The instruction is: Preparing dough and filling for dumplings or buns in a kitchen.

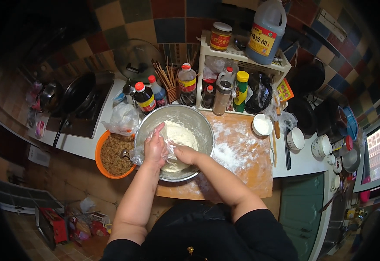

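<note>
A large steel mixing bowl [208, 130] rests on a floured wooden board [252, 169], with pale dough [178, 135] inside. Over the bowl's left part, my left hand [155, 146] is raised with its thumb up, against a clear plastic bag [138, 154]. My right hand [183, 154] reaches in from the right, its fingers at white-dusted plastic between the two hands. Whether the left fingers grip the plastic is hard to tell. Left of the bowl stands an orange basin [99, 153] of brown minced filling with a metal spoon [124, 153] in it.
White flour [226, 153] is scattered on the board. A small white bowl [262, 125] of flour sits at its back right, near a knife [287, 153]. Sauce bottles [145, 98] and a loaded white rack [203, 52] line the back. A wok [79, 93] is on the stove at left.
</note>
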### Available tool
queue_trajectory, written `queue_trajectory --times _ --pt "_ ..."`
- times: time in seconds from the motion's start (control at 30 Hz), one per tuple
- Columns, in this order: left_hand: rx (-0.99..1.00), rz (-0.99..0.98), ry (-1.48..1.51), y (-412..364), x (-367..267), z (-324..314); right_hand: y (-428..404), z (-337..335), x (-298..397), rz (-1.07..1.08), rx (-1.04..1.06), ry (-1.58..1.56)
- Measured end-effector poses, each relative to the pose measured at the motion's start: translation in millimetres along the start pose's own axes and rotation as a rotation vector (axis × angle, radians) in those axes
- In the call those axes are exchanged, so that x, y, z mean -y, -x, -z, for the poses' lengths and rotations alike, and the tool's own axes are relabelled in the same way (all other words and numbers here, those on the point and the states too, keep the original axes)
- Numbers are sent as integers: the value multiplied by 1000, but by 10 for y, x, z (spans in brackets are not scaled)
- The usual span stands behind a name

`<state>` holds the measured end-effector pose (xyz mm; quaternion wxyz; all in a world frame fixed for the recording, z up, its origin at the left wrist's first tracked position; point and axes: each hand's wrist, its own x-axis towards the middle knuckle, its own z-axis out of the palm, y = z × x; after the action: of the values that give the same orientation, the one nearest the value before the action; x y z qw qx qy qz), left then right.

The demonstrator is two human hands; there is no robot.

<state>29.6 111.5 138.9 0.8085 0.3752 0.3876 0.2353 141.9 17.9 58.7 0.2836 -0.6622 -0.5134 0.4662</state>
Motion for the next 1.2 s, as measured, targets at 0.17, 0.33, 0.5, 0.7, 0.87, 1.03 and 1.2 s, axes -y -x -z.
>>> queue_trajectory --times 0.17,0.33,0.5,0.7,0.87,1.03,1.2 --pt "26 6 23 -10 4 20 -223 64 -212 -33 -281 184" --pt "-11 17 92 25 15 69 -223 204 -371 -162 -624 -244" --pt "1 28 82 41 5 100 -31 250 -305 -77 -967 -646" --pt "11 34 64 75 -2 49 65 27 353 269 -1063 -42" --pt "3 33 40 -18 43 54 -221 -244 -57 359 -388 -341" --pt "19 73 111 -44 41 21 -200 -94 -46 58 -122 -187" --pt "57 93 73 -100 41 -17 -259 0 -125 -11 -95 -32"
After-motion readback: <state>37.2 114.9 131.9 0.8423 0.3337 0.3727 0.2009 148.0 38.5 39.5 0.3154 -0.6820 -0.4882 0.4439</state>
